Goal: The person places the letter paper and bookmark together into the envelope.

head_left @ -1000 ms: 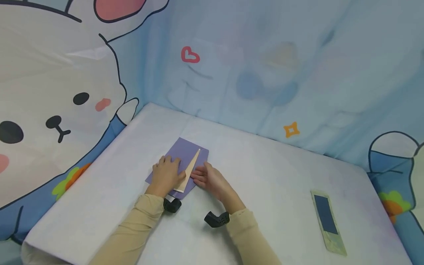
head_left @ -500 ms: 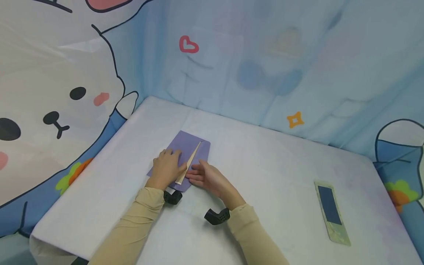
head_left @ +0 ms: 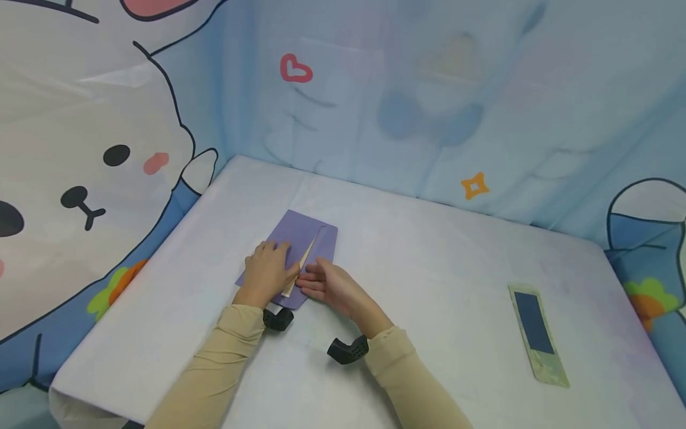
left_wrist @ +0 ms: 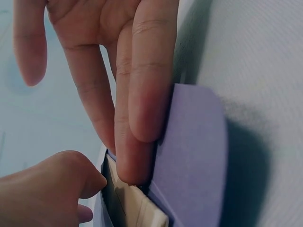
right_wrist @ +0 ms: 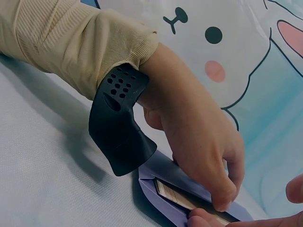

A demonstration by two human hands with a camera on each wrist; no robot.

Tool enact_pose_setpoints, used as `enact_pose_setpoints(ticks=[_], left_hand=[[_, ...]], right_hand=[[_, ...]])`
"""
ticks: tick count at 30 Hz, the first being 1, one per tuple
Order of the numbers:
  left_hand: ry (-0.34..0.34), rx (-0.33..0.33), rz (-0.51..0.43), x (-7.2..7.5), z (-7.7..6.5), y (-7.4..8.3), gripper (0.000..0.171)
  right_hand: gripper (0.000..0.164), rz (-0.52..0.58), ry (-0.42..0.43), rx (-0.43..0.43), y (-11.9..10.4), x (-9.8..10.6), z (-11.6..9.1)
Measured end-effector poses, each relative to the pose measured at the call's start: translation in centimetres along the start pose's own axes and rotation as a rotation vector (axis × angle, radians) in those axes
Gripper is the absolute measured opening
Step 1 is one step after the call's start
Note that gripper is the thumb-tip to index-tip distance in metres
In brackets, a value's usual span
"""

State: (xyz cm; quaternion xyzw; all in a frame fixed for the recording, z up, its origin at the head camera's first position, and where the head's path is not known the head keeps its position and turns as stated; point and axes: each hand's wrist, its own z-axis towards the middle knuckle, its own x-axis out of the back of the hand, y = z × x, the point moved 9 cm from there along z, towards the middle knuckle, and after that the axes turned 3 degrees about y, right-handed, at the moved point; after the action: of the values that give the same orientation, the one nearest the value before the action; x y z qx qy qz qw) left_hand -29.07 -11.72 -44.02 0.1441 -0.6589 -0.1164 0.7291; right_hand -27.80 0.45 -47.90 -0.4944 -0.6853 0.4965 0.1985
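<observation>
A purple envelope [head_left: 292, 229] lies tilted on the white table, its long opening facing right. A cream paper-like insert [head_left: 288, 289] shows as a thin wedge in that opening. My left hand [head_left: 266, 269] lies over the envelope and holds its upper edge, the thumb bent at the opening. Close by on the right, my right hand [head_left: 336, 290] has its fingers extended, and the fingertips touch the cream insert [left_wrist: 135, 203] in the left wrist view. The envelope's lower flap [left_wrist: 194, 142] sticks out beneath those fingers. How much of the insert sits inside is hidden.
A pale green, flat, long object with a dark blue panel [head_left: 538, 335] lies on the right of the white table [head_left: 429, 286]. Behind the table hangs a printed blue cloth [head_left: 348, 119]. Each wrist wears a black device [head_left: 348, 350].
The cream wedge showing at the opening has become narrower. My right fingers have moved left with it, while the left hand stays on the envelope. The head view has shifted slightly.
</observation>
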Motion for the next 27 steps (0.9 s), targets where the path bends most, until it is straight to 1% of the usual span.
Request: enact_pose_setpoints(ticks=[8, 12, 15, 18, 22, 24, 27], left_hand=[[0.005, -0.003, -0.008, 0.0, -0.1, -0.2, 0.052], [0.006, -0.008, -0.018, 0.0, 0.0, -0.1, 0.053], [0.011, -0.013, -0.025, 0.0, 0.0, -0.1, 0.053], [0.015, -0.016, -0.018, 0.1, 0.1, -0.1, 0.053], [0.015, -0.020, -0.015, 0.1, 0.1, -0.1, 0.053], [0.016, -0.021, -0.018, 0.1, 0.1, -0.1, 0.052], [0.021, -0.024, -0.018, 0.1, 0.1, -0.2, 0.052]], right_hand=[[0.059, 0.025, 0.003, -0.004, 0.2, -0.2, 0.1], [0.060, -0.007, -0.014, -0.026, 0.2, 0.0, -0.1], [0.061, -0.043, -0.040, -0.073, 0.5, -0.2, -0.4], [0.060, -0.046, -0.090, -0.121, 0.9, -1.0, -0.8], [0.058, -0.038, -0.138, -0.139, 1.1, -2.3, -1.1], [0.058, -0.037, -0.135, -0.131, 1.0, -2.5, -1.2], [0.058, -0.046, -0.096, -0.107, 0.6, -2.1, -1.3]])
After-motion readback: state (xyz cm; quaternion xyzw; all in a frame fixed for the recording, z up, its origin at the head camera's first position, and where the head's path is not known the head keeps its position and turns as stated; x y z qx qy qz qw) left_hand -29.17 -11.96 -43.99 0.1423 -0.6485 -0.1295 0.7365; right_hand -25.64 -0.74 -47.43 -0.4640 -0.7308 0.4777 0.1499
